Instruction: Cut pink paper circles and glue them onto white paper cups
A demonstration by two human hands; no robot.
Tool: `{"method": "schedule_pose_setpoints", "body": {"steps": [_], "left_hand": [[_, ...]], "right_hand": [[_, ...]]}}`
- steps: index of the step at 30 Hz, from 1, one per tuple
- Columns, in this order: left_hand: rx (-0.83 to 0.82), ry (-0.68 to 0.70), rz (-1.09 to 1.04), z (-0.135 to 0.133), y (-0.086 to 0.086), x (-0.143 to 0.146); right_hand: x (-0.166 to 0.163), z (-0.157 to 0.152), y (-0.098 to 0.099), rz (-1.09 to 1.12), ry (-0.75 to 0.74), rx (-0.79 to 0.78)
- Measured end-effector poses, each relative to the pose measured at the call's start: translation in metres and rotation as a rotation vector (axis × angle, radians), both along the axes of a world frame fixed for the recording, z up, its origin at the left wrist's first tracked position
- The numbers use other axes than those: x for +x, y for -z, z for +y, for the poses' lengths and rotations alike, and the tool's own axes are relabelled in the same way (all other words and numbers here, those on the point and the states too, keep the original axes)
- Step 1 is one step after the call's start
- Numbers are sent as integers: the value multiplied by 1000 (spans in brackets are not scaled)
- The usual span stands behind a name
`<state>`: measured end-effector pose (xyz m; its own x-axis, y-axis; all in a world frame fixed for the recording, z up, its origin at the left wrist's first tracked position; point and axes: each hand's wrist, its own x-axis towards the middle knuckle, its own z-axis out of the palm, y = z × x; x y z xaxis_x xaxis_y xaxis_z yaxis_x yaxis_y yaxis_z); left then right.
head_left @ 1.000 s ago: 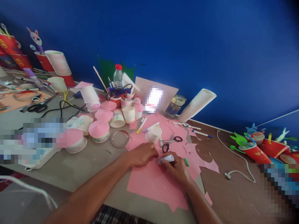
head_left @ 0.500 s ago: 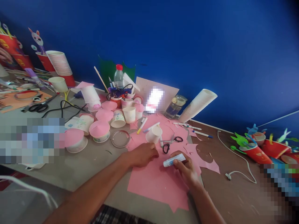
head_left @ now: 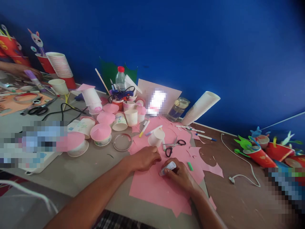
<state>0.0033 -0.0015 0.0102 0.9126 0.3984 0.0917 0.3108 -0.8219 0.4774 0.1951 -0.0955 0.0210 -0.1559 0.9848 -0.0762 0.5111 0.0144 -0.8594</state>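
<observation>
My right hand (head_left: 179,175) is closed around a small white tube with a blue print, which looks like a glue stick (head_left: 169,167). Its lower end points down at the pink paper (head_left: 152,187), close to my left hand. The left hand (head_left: 147,158) rests over that paper with its fingers curled in; whatever they grip is hidden. Just behind it a white paper cup (head_left: 156,136) stands upright. Scissors with black handles (head_left: 175,146) lie half open beyond the tube. To the right of my right hand is a short green piece (head_left: 190,166) on the paper.
Paper cups with pink cone tops (head_left: 101,131) crowd the left, beside a ring of tape (head_left: 122,142). A lit phone (head_left: 156,101), a glass jar (head_left: 178,108) and a leaning cup stack (head_left: 201,108) stand by the wall. Markers (head_left: 206,137) and a white cable (head_left: 247,159) lie rightward.
My right hand has moved left and tipped the tube downward toward the left hand. The green piece has come into view. At far left, another person's arm has reached in.
</observation>
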Motion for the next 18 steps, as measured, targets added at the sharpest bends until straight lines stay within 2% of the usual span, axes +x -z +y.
{"method": "schedule_pose_setpoints", "body": {"steps": [2,4,7,9,11,14,18], "left_hand": [[-8,-13,16,0,-2,0],[-30,-33,47,-1,-2,0],[-73,-61,66,-1,0,0],[-92,-70,56,-1,1,0],[-96,-70,58,-1,0,0],[-91,-62,40,-1,-2,0],[-154,-84,-68,1,-4,-2]], "right_hand": [[6,-3,1,88,-23,-28],[14,-4,2,278,-4,-16],[24,-2,4,632,183,121],[27,1,5,721,316,218],[26,5,8,646,392,257],[23,10,15,300,445,295],[19,11,23,-123,319,381]]}}
